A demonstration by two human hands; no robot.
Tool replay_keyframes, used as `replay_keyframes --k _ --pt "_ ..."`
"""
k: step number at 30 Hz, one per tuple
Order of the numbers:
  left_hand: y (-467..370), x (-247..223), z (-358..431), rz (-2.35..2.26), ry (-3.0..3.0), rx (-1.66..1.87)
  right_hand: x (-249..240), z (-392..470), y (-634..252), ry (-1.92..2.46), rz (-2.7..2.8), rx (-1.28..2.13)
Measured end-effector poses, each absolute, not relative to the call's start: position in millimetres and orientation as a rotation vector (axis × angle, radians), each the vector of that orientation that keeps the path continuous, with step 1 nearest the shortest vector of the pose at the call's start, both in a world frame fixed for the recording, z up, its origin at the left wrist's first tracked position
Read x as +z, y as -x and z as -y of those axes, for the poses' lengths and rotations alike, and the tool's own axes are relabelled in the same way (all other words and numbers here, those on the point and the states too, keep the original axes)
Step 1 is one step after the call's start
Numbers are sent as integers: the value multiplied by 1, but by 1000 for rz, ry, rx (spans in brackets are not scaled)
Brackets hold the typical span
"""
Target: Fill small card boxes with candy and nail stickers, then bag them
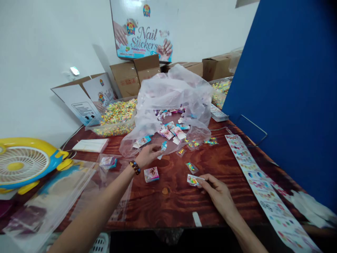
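My left hand (147,155), with a beaded bracelet at the wrist, pinches a small blue-and-white carton (163,146) at the mouth of the plastic bag. Between the thumb and fingers of my right hand (217,192) is a small candy packet (193,180), with a white printed piece against it. Just beyond it lies another packet of yellow and green candies (192,167). A pink-and-white stack of cartons (151,174) rests below my left hand. Several loose cartons (179,133) spill from the large translucent bag (175,89).
A clear tub of candy packets (118,117) stands behind on the left. The yellow-and-blue fan (26,161) and zip bags (52,196) occupy the left side. A long sticker strip (252,175) runs along the right, near a blue panel (284,88). Cardboard boxes (126,80) line the wall.
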State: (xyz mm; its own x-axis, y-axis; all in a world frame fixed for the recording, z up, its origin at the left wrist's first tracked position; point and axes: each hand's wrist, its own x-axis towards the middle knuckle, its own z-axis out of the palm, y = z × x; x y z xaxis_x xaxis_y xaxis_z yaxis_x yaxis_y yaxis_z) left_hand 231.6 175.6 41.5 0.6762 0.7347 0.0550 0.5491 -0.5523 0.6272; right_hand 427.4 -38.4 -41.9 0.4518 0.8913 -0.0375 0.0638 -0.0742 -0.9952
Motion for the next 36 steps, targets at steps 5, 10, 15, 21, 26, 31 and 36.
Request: replay_keyframes --k 5,10,15,21,26,31,36 --pt "-240 52 -125 -657 -1500 290 -34 40 -426 1414 726 833" --pt "-250 24 -70 -740 -1296 34 -30 42 -426 1366 615 803" --pt "-251 15 -38 -1005 -2304 243 -31 42 -425 1323 577 801" --pt "-228 11 -10 -639 -2677 156 -32 42 -426 1291 568 807" --pt "-223 -6 -1 -683 -2801 101 -26 50 -426 1261 547 888" --pt "-222 -4 -3 -768 -2683 240 -19 65 -421 1306 501 1040" --pt "-228 3 -9 -955 -2713 215 -21 59 -426 1290 420 950"
